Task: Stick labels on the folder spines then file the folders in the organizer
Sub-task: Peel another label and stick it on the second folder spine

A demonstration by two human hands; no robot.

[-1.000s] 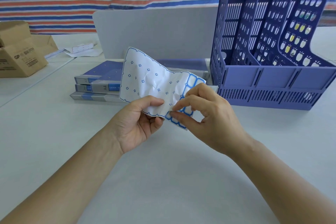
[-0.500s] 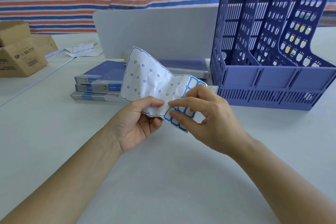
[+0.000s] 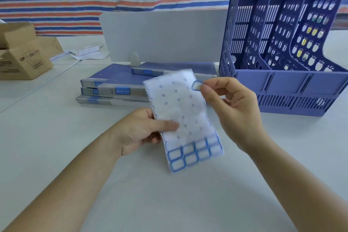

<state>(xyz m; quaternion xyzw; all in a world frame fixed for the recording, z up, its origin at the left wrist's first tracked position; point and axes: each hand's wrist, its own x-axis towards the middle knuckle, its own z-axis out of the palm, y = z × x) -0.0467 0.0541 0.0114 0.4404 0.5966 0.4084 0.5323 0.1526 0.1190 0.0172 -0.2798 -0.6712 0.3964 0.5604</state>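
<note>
- label (image 3: 196,85): in the head view, one small blue-edged label is pinched between the thumb and forefinger of your right hand (image 3: 239,111). it is up by the top right corner of the sheet (image 3: 180,118) and seems to be off it. your other fingers curl loosely.
- your left hand (image 3: 139,133) grips the sheet at its left edge, thumb pressed flat on its face, fingers curled behind. two rows of labels sit at its lower end.
- the folders (image 3: 116,90) lie stacked flat on the table (image 3: 56,156) behind the sheet, spines toward you, left of the organizer (image 3: 282,88). no folder shows in its slots.
- the step in hand, as i judge it, is sticking: label lifted, not yet placed.
- next, carry the label to a spine, lay it straight and press it down.
</note>
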